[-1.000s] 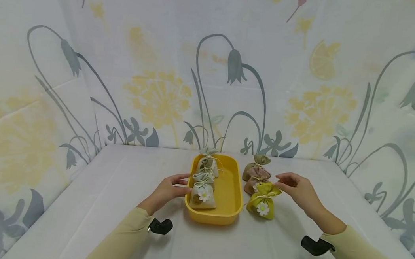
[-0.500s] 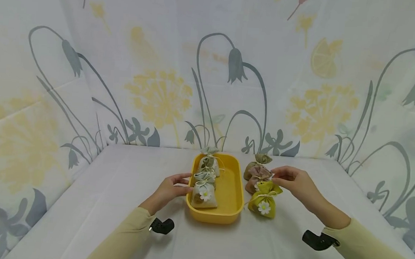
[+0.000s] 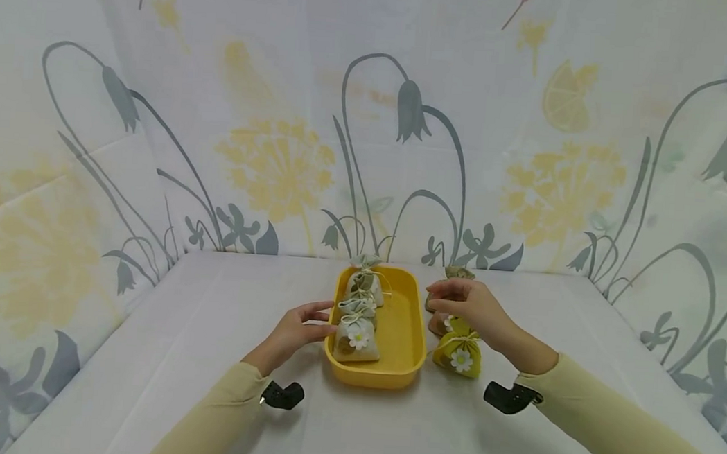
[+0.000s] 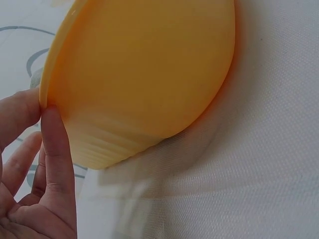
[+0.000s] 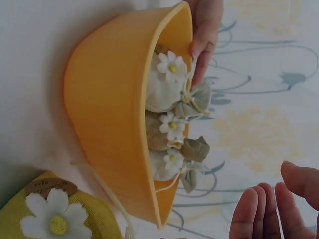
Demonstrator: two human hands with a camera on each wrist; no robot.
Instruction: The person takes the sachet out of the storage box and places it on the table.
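A: Hands?

B: Left hand (image 3: 295,330) pinches the left rim of the yellow tray (image 3: 373,379), thumb at the edge, a finger against the outer wall. Right hand (image 3: 480,310) hangs over the outside row, fingers extended, thumb standing apart, nothing between them.

A: Sachet positions?

B: Inside, along the tray's left side: pale front sachet (image 3: 362,354), olive middle sachet (image 3: 365,280), pale rear sachet (image 3: 367,261). Outside, on the table (image 3: 205,356) right of the tray: yellow-green sachet (image 3: 456,351) nearest, brown sachet (image 3: 440,323) behind it, olive far sachet (image 3: 458,272) last.

A: Good technique for this reach?

B: My judgement: come down from above, take one gathered neck only, avoid the white flower (image 3: 461,360) and any trailing cord (image 5: 107,191). A light left hold should suffice.

A: Differences between views?

B: Head view shows both rows, but the right hand masks part of the outside one; fingertip contact there, cannot tell. Right wrist view shows the thumb-finger gap, plus a brown tag (image 5: 51,186) on the yellow-green sachet that the head view doesn't reveal. Left wrist view shows the finger on the outer wall, hardly any contents.
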